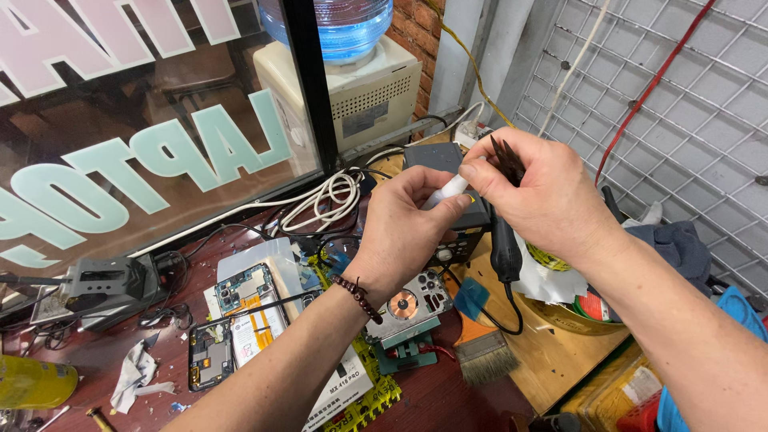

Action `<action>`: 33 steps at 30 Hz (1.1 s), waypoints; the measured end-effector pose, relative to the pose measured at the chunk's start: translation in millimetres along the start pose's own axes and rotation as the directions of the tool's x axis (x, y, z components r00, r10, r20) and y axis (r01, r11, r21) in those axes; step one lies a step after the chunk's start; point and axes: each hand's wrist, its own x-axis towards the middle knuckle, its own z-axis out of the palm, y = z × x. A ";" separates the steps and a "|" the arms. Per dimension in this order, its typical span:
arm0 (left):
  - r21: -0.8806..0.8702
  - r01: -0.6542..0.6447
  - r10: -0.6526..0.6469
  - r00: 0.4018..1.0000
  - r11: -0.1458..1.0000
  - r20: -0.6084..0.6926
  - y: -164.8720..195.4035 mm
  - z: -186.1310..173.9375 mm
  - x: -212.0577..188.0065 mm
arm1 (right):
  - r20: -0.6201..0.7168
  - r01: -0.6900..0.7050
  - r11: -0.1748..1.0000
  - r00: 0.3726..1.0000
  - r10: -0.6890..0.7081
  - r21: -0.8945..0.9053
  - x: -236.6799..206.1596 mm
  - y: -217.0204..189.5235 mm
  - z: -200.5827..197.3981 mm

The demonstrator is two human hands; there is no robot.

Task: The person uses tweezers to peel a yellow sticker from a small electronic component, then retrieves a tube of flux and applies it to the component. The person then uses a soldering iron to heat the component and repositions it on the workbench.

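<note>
White tube (448,190) is held above the bench, pinched between left hand (404,228) and right hand (532,192), fingers closed on it. Right hand also grips dark tweezers (506,156). Opened phone (248,308) lies near the bench's front edge, still disassembled; brush (480,348) rests beside it.

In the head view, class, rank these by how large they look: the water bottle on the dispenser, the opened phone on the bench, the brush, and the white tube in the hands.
1. Water bottle, although cropped by the frame.
2. Opened phone and brush: too alike to rank.
3. White tube, mostly hidden by the left hand and right hand.
</note>
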 end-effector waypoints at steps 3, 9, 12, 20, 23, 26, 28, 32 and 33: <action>-0.017 -0.036 0.036 0.999 0.999 0.011 -1.9 -1.3 1.9 | 0.006 0.007 0.999 1.000 -0.006 -0.037 0.2 -2.8 -0.6; -0.044 -0.007 0.007 1.000 0.999 0.005 -7.2 -3.6 0.7 | 0.029 0.043 0.996 0.999 -0.041 -0.075 -0.7 -4.0 -0.5; -0.063 -0.011 0.012 1.000 0.998 0.010 -8.1 -5.2 0.0 | 0.032 0.097 0.995 0.995 -0.096 -0.038 -1.1 -1.5 0.4; 0.088 0.001 0.006 0.997 0.996 -0.082 6.0 -2.4 -4.6 | 0.057 0.006 0.996 0.998 -0.011 0.086 2.4 2.5 1.7; 0.191 -0.028 0.053 0.990 0.981 -0.127 14.4 -1.9 -6.4 | 0.029 -0.002 0.991 1.000 -0.001 0.133 5.0 0.2 3.8; 0.262 -0.052 0.100 0.980 0.964 -0.172 19.5 0.1 -7.2 | 0.026 -0.081 0.990 0.997 0.078 0.120 5.7 -3.4 5.1; 0.355 -0.134 0.213 0.958 0.925 -0.193 20.5 1.5 -8.1 | 0.026 -0.061 0.988 0.998 0.058 0.140 5.5 -5.4 4.9; 0.409 -0.139 0.242 0.947 0.902 -0.211 20.6 1.2 -7.8 | 0.032 -0.089 0.983 0.996 0.085 0.159 5.2 -7.8 5.0; 0.392 -0.131 0.230 0.949 0.911 -0.218 20.1 2.8 -7.5 | 0.034 -0.082 0.985 0.996 0.078 0.151 5.3 -7.7 4.6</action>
